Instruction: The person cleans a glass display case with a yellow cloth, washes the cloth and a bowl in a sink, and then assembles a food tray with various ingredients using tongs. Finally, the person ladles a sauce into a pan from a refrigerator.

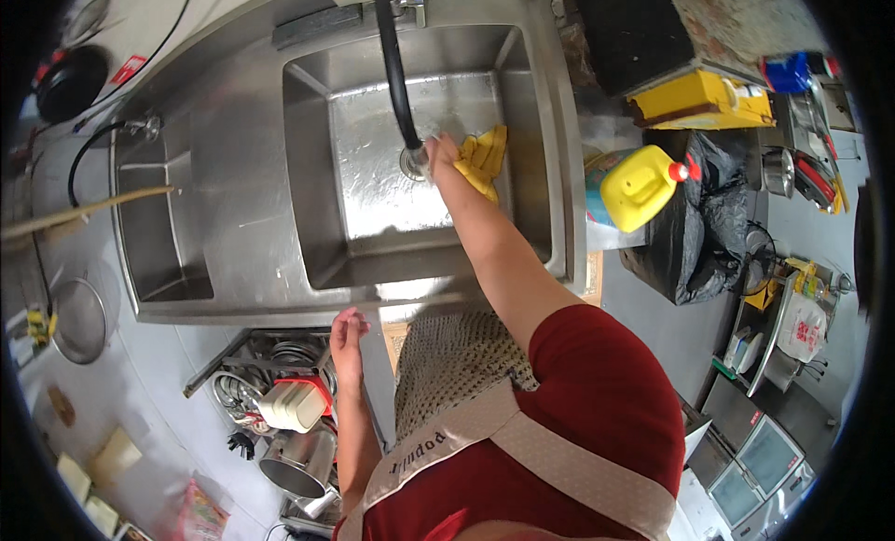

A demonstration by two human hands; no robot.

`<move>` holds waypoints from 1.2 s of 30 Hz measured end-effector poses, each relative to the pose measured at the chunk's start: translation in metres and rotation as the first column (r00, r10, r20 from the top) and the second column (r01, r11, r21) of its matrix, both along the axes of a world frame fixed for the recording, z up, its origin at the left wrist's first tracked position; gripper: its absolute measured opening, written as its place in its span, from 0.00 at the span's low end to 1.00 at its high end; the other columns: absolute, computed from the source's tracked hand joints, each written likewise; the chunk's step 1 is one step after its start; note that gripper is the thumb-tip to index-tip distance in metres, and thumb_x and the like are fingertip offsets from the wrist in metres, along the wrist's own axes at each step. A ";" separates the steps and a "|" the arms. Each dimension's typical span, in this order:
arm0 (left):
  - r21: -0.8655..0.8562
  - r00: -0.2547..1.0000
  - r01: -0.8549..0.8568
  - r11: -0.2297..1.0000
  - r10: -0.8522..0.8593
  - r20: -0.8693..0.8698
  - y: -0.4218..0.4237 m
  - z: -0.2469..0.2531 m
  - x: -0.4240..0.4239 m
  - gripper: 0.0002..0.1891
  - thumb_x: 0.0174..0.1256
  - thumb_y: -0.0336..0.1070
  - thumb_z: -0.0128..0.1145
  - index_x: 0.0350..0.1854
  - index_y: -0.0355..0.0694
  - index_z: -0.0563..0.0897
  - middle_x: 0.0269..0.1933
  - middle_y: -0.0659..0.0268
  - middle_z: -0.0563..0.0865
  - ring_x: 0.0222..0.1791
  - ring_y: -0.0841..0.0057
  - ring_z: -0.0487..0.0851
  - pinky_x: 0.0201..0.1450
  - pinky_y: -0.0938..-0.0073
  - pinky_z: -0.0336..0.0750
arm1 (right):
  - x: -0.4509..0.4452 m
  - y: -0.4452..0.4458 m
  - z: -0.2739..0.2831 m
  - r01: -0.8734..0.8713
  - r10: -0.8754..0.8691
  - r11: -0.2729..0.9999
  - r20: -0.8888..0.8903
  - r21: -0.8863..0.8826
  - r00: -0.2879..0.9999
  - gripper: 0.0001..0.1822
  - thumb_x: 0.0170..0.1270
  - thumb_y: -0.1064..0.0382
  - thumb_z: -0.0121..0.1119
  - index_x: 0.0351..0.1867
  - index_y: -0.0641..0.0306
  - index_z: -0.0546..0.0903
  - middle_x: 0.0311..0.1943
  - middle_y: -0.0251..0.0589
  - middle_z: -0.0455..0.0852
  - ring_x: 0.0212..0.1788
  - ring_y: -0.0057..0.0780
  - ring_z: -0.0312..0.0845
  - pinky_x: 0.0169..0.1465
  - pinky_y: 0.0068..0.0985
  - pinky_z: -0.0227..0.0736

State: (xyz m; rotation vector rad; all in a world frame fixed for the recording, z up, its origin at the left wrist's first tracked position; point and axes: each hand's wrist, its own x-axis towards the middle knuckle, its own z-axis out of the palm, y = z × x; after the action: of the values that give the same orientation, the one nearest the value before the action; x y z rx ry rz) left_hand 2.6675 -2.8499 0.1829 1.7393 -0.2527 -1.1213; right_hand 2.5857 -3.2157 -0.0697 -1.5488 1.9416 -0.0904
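My right hand (pixel 440 155) reaches deep into the large basin of a stainless steel sink (pixel 377 262). It is at the lower end of a black faucet hose (pixel 396 72), over the round drain (pixel 412 164). What looks like water runs beside the fingers. A crumpled yellow cloth (pixel 486 156) lies against the hand and wrist; whether the fingers grip it or the hose end is hidden. My left hand (pixel 347 334) hovers by the sink's front rim, empty, its fingers loosely curled and a little apart.
To the left is a smaller basin (pixel 157 247), with a wooden stick (pixel 91 211) reaching over it. A yellow jug (pixel 638 189) with a red cap stands right of the sink, near a black plastic bag (pixel 713 226). Below my left hand is a rack with a steel pot (pixel 301 464).
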 end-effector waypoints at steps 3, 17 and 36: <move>0.027 0.991 0.120 0.992 -0.121 0.054 -0.052 0.014 0.000 0.13 0.68 0.39 0.49 0.49 0.37 0.74 0.39 0.66 0.79 0.38 0.80 0.76 0.45 0.78 0.71 | -0.079 -0.006 -0.124 0.168 -0.159 0.986 -0.378 -0.011 0.912 0.17 0.56 0.52 0.54 0.38 0.61 0.82 0.39 0.46 0.83 0.43 0.41 0.79 0.46 0.33 0.73; -0.131 0.767 0.570 0.811 -0.469 0.438 -0.244 -0.087 -0.002 0.17 0.67 0.37 0.48 0.54 0.34 0.73 0.53 0.54 0.77 0.55 0.64 0.73 0.57 0.70 0.65 | -0.051 0.047 0.110 -0.169 0.194 0.981 0.579 -0.097 0.792 0.11 0.56 0.61 0.59 0.37 0.66 0.78 0.26 0.38 0.80 0.31 0.20 0.71 0.38 0.25 0.70; -0.311 0.592 0.271 0.911 -0.412 -0.692 -0.312 -0.127 -0.036 0.24 0.63 0.57 0.47 0.54 0.48 0.74 0.46 0.68 0.79 0.46 0.75 0.76 0.51 0.70 0.71 | -0.004 0.052 0.170 0.517 -0.350 0.793 0.454 -0.323 0.820 0.14 0.58 0.54 0.55 0.39 0.61 0.78 0.34 0.52 0.82 0.43 0.49 0.76 0.44 0.37 0.69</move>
State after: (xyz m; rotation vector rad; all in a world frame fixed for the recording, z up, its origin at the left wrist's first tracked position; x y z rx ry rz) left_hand 2.6311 -3.1619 0.0558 0.9499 -0.1618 -1.9531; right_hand 2.5821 -3.1642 0.1007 -1.1670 2.0056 -1.0155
